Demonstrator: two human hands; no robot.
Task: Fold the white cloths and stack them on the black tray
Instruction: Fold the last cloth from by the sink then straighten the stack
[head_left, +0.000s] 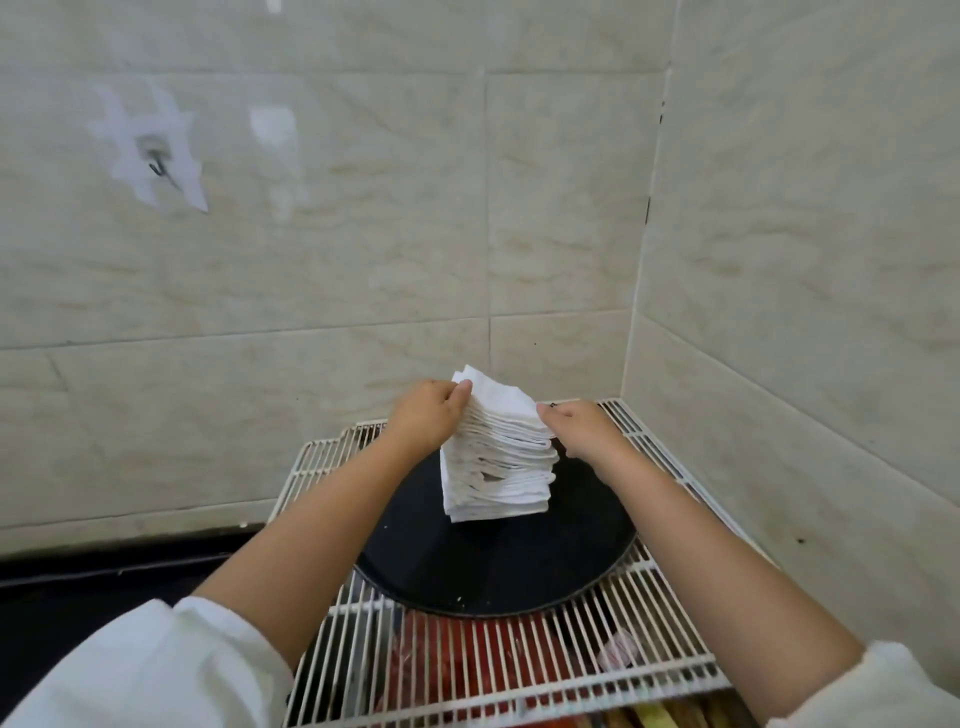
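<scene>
A tall stack of folded white cloths (497, 462) stands on a round black tray (498, 566), toward the tray's far side. The stack leans a little to the right. My left hand (428, 415) grips the stack's upper left edge, fingers curled over the top cloth. My right hand (582, 428) pinches the top right corner of the stack. Both forearms reach forward from white sleeves.
The tray rests on a white wire rack (519, 670) pushed into a tiled wall corner. Red and other coloured items (467, 660) show beneath the rack. A dark counter (104, 587) lies to the left. A metal hook (156, 161) hangs on the left wall.
</scene>
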